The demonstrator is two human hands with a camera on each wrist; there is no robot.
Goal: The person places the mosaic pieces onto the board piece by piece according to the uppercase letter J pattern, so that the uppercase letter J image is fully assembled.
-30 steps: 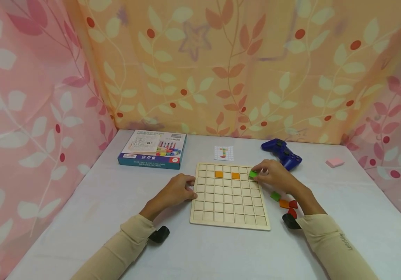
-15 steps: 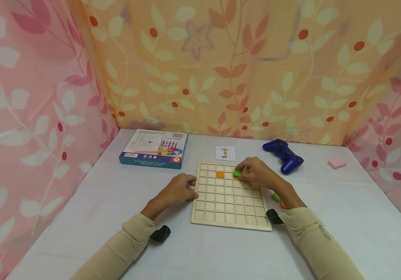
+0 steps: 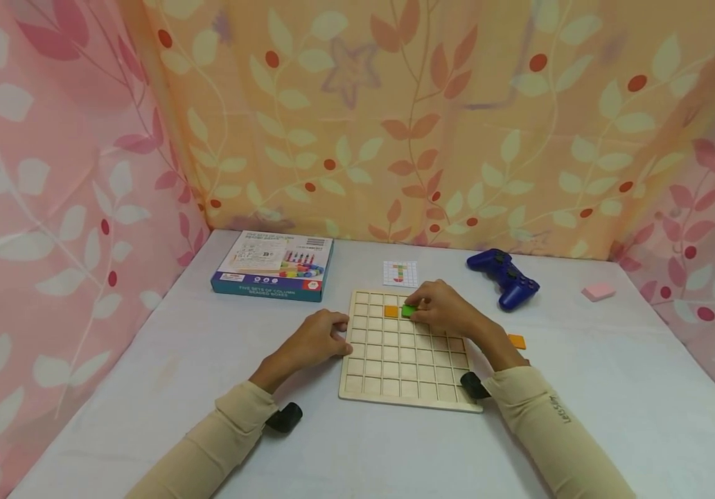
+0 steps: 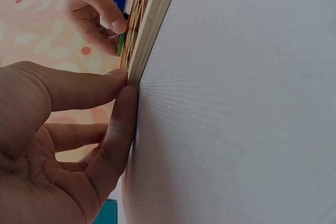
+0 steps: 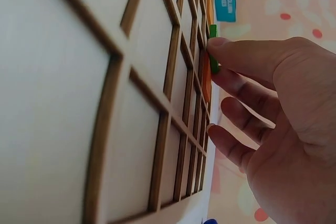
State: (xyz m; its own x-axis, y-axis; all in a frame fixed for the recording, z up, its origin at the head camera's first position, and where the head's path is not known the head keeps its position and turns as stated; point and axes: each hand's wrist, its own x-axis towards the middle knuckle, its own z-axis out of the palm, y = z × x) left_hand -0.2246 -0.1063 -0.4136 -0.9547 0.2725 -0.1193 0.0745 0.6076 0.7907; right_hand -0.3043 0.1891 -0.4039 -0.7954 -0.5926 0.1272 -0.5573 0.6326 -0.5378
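Board [image 3: 389, 371]: partly covered by right hand [image 3: 447, 310].
Box [image 3: 273, 267]: beyond, left.
Left hand: [image 3: 312, 339] fingers pinching board's left edge.
Right hand: fingertips pinching green tile.
Controller [image 3: 504, 278]: beyond, right.
Card [image 3: 400, 274]: behind board.
Green tile [image 3: 407, 312]: upper grid, beside orange tile [image 3: 391, 312].

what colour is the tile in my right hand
Green; the tile shows best in the head view.

Big capitals along the front of the box [image 3: 270, 285], and they read "FIVE SETS OF COLUMN BEADED BOXES"! Up on its lid runs "FIVE SETS OF COLUMN", fainter, with the smaller print there all blur. The right wrist view catches "SETS OF COLUMN" turned sideways! Over on the right sleeve [image 3: 551, 430], it's "Lets", then unclear letters. And the card [image 3: 400, 274] shows a coloured J shape!
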